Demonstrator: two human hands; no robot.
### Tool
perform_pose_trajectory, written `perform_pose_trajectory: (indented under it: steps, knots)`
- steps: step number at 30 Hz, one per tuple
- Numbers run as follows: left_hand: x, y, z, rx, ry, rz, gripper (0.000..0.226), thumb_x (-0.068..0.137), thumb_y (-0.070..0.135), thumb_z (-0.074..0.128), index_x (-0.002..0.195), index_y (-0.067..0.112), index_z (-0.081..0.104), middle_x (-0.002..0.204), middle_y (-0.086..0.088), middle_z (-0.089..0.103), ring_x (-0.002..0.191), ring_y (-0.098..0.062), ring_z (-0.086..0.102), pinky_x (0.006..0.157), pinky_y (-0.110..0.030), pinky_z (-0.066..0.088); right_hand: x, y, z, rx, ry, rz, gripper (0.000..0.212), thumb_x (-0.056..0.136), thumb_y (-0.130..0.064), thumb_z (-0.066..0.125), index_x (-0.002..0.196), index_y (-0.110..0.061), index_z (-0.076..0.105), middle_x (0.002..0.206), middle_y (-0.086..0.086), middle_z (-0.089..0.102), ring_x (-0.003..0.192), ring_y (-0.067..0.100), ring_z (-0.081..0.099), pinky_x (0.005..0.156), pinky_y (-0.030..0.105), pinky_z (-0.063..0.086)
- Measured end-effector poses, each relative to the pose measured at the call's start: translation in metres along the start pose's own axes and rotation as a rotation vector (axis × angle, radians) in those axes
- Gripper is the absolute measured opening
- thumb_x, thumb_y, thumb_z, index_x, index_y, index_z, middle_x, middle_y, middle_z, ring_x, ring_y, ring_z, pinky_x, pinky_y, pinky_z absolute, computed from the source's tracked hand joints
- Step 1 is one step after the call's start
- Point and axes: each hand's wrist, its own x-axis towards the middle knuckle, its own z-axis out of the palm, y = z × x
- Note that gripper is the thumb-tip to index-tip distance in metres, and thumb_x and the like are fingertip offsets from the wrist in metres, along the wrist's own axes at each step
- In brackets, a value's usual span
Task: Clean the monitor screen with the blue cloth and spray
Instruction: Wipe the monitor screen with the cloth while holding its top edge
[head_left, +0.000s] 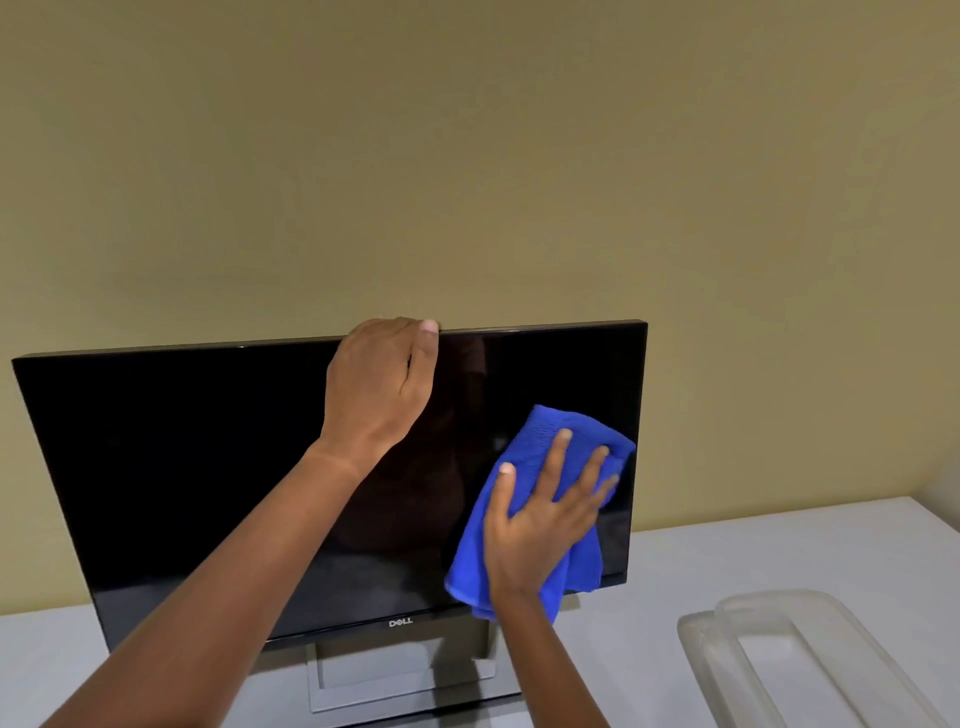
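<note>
A black monitor (182, 467) with a dark, switched-off screen stands on a grey stand in front of me. My left hand (382, 384) grips the monitor's top edge near its middle, fingers curled over the back. My right hand (543, 519) presses the blue cloth (540, 431) flat against the right part of the screen with straight, spread fingers. The cloth hangs in folds below the palm, down to the lower bezel. No spray bottle is in view.
The monitor's stand (395, 680) rests on a pale grey table (779, 561). A clear plastic container (795, 654) sits on the table at the right, close to the monitor's lower right corner. A plain beige wall is behind.
</note>
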Motion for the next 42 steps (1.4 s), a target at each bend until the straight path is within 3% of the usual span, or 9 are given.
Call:
perform_pose_trajectory:
  steps: [5, 10, 12, 16, 23, 29, 35, 38, 42]
  knots:
    - [0.002, 0.000, -0.002, -0.010, -0.004, 0.008, 0.078, 0.085, 0.045, 0.003, 0.091, 0.001, 0.067, 0.087, -0.016, 0.071, 0.088, -0.030, 0.061, 0.078, -0.029, 0.036, -0.019, -0.033, 0.016, -0.081, -0.045, -0.419, 0.060, 0.084, -0.050, 0.046, 0.138, -0.030, 0.034, 0.147, 0.013, 0.027, 0.137, 0.041, 0.021, 0.098, 0.054, 0.037]
    - [-0.001, -0.004, -0.005, -0.116, -0.024, -0.024, 0.060, 0.090, 0.034, 0.014, 0.112, 0.016, 0.067, 0.111, -0.004, 0.070, 0.111, -0.020, 0.059, 0.092, -0.025, 0.036, 0.000, 0.008, 0.005, -0.155, -0.023, -0.862, 0.053, 0.084, -0.052, 0.051, 0.134, -0.039, 0.038, 0.142, 0.001, 0.036, 0.134, 0.034, 0.031, 0.101, 0.048, 0.034]
    - [-0.001, -0.005, -0.004, -0.146, -0.040, -0.036, 0.060, 0.089, 0.033, 0.013, 0.114, 0.018, 0.065, 0.115, -0.002, 0.069, 0.115, -0.018, 0.056, 0.094, -0.024, 0.035, 0.018, 0.029, -0.003, -0.192, -0.001, -0.835, 0.049, 0.087, -0.054, 0.046, 0.133, -0.038, 0.040, 0.142, 0.001, 0.037, 0.133, 0.034, 0.031, 0.102, 0.051, 0.034]
    - [0.000, -0.007, -0.006, -0.177, -0.082, -0.045, 0.060, 0.088, 0.034, 0.012, 0.116, 0.021, 0.064, 0.121, 0.002, 0.065, 0.120, -0.014, 0.052, 0.095, -0.021, 0.032, 0.054, 0.043, -0.017, -0.166, 0.078, -0.519, 0.049, 0.087, -0.045, 0.047, 0.132, -0.025, 0.043, 0.144, 0.011, 0.033, 0.133, 0.039, 0.029, 0.101, 0.055, 0.037]
    - [0.004, -0.007, -0.007, -0.202, -0.114, -0.071, 0.061, 0.084, 0.031, 0.013, 0.115, 0.021, 0.064, 0.124, 0.003, 0.064, 0.120, -0.014, 0.051, 0.091, -0.019, 0.031, 0.082, -0.025, -0.012, -0.001, 0.130, -0.127, 0.053, 0.090, -0.041, 0.047, 0.137, -0.016, 0.044, 0.146, 0.022, 0.034, 0.135, 0.046, 0.027, 0.106, 0.056, 0.033]
    - [0.007, -0.008, -0.005, -0.191, -0.084, -0.064, 0.059, 0.081, 0.025, 0.017, 0.110, 0.017, 0.067, 0.119, -0.002, 0.067, 0.115, -0.019, 0.055, 0.088, -0.018, 0.032, 0.020, -0.073, 0.011, -0.024, 0.017, -0.539, 0.052, 0.086, -0.046, 0.049, 0.135, -0.027, 0.043, 0.146, 0.011, 0.034, 0.137, 0.039, 0.023, 0.108, 0.049, 0.025]
    - [0.003, -0.014, -0.015, -0.220, -0.171, -0.015, 0.060, 0.085, 0.029, 0.013, 0.119, 0.018, 0.061, 0.127, 0.000, 0.062, 0.122, -0.013, 0.051, 0.095, -0.017, 0.031, -0.024, -0.009, 0.013, -0.207, -0.116, -1.060, 0.055, 0.085, -0.049, 0.050, 0.137, -0.037, 0.037, 0.145, -0.002, 0.034, 0.135, 0.032, 0.029, 0.107, 0.049, 0.029]
    - [-0.004, -0.021, -0.025, -0.214, -0.181, 0.011, 0.059, 0.086, 0.026, 0.015, 0.123, 0.013, 0.059, 0.128, -0.004, 0.060, 0.124, -0.017, 0.050, 0.104, -0.023, 0.030, -0.014, 0.036, -0.002, -0.313, -0.134, -1.084, 0.058, 0.082, -0.052, 0.052, 0.137, -0.042, 0.035, 0.143, -0.006, 0.036, 0.137, 0.031, 0.027, 0.107, 0.053, 0.025]
    - [-0.016, -0.048, -0.047, -0.144, -0.139, 0.004, 0.057, 0.086, 0.022, 0.016, 0.124, 0.011, 0.057, 0.129, -0.007, 0.059, 0.125, -0.020, 0.048, 0.103, -0.022, 0.026, 0.015, 0.065, -0.022, -0.386, -0.132, -0.875, 0.048, 0.093, -0.055, 0.027, 0.137, -0.036, 0.034, 0.146, 0.003, 0.030, 0.145, 0.032, 0.006, 0.108, 0.056, 0.018]
